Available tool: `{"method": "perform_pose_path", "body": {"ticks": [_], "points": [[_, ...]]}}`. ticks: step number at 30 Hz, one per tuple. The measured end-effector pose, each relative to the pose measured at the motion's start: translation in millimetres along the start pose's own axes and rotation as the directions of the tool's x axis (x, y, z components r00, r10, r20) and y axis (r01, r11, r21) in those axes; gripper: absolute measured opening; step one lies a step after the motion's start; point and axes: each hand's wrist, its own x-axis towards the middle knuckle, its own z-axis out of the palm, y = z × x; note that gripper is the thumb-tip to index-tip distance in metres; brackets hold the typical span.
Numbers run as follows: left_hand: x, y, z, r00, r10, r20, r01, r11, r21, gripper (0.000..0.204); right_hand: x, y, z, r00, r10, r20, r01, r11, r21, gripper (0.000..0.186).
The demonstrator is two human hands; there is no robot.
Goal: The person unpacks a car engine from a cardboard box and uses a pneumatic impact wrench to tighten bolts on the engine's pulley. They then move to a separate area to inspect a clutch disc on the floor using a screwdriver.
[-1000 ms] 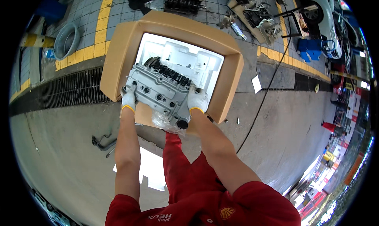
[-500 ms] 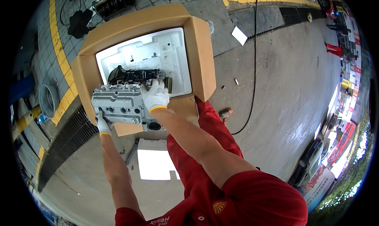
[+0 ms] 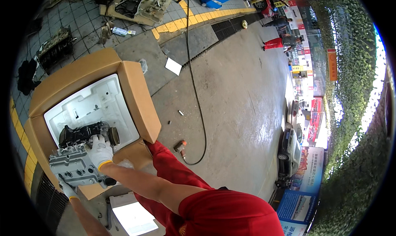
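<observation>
A car engine [image 3: 76, 165] with a silver-grey cover and a dark block lies tilted at the near side of a cardboard box [image 3: 142, 97]. The box is lined with a white foam tray [image 3: 121, 112], which shows behind the engine. Both my hands wear white knitted gloves with yellow cuffs. My right hand [image 3: 100, 150] grips the engine's upper right part, its fingers bent over the edge beside the dark block. At the engine's lower left corner, my left hand [image 3: 69, 190] holds the cover's near edge; some of its fingers are hidden.
Right of the box, an orange-and-grey air tool [image 3: 180, 146] lies on the concrete, joined to a black hose [image 3: 197, 91]. A white sheet [image 3: 173, 66] lies farther off. Another dark engine block [image 3: 55, 48] stands on tiles behind the box. A floor grate [image 3: 49, 199] runs at left.
The view has swung to the right, so the box and engine now sit farther left and lower. Both hands keep their places on the engine, which looks unmoved in the box.
</observation>
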Motion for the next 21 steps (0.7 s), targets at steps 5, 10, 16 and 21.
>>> {"method": "perform_pose_path", "body": {"ticks": [5, 10, 16, 21], "points": [[-1.4, -17.6, 3.7, 0.984, 0.143, -0.109, -0.147, 0.989, -0.032, 0.084, 12.7, 2.9, -7.6, 0.999, -0.048, -0.005, 0.047, 0.997, -0.059, 0.056], [-51.8, -15.4, 46.0, 0.981, 0.159, -0.113, -0.152, 0.986, 0.065, 0.087, 48.4, 29.2, -41.7, 0.999, -0.049, -0.003, 0.049, 0.995, -0.089, 0.057], [-134.0, -85.6, 99.7, 0.908, 0.363, -0.21, -0.301, 0.913, 0.276, 0.092, 128.7, 132.7, -41.4, 0.993, -0.103, 0.061, 0.109, 0.99, -0.092, 0.052], [-229.1, -147.1, 172.9, 0.855, 0.342, -0.39, -0.19, 0.906, 0.377, 0.097, 151.2, 213.1, -57.0, 0.994, -0.049, -0.094, 0.039, 0.993, -0.107, 0.044]]}}
